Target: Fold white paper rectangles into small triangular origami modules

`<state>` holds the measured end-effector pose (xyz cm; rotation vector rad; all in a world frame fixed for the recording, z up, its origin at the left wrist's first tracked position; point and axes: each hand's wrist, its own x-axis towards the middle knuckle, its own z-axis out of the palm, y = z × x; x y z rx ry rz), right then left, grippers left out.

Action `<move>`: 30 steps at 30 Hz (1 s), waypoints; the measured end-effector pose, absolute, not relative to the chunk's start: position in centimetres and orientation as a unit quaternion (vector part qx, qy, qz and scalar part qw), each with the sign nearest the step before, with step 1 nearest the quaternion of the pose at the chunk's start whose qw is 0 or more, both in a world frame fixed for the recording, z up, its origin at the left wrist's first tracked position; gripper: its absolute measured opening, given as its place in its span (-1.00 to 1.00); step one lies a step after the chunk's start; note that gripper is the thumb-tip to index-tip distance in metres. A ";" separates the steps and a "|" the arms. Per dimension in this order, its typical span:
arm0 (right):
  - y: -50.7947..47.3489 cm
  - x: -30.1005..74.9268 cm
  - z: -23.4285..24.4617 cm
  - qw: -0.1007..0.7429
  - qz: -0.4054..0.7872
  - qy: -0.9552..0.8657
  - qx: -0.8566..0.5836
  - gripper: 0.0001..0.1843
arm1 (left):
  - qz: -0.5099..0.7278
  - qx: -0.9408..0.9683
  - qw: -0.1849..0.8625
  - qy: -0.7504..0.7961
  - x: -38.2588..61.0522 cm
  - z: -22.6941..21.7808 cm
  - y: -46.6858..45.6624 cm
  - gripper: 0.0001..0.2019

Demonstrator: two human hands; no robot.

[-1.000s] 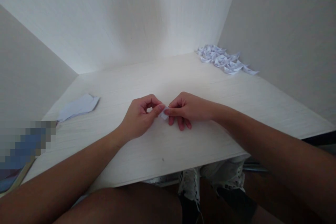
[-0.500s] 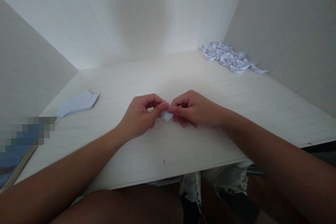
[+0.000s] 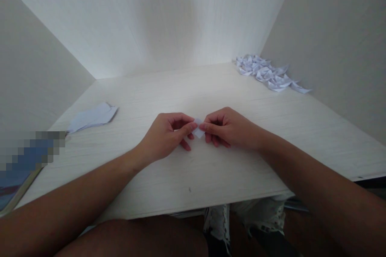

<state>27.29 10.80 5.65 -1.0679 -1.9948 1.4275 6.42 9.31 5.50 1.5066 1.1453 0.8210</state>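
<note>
A small folded piece of white paper (image 3: pixel 199 133) is held just above the middle of the desk. My left hand (image 3: pixel 173 132) pinches its left side between thumb and forefinger, the other fingers curled below. On the opposite side, my right hand (image 3: pixel 224 127) grips the paper the same way, so the two thumbs nearly meet. Parts of the paper are hidden behind the fingertips, and its exact fold cannot be made out.
A heap of folded white paper pieces (image 3: pixel 267 73) lies at the back right against the side panel. Flat paper sheets (image 3: pixel 92 119) are stacked at the left of the white desk (image 3: pixel 144 92). A partly pixelated flat object (image 3: pixel 27 168) sits at the left edge.
My thumbs have drawn slightly apart, and more of the small paper shows between them. The view has shifted a little.
</note>
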 end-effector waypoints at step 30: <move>12.2 26.9 5.9 0.303 0.586 -0.654 -0.370 -0.76 | 0.433 0.653 0.448 0.430 6.5 5.3 7.7 -0.93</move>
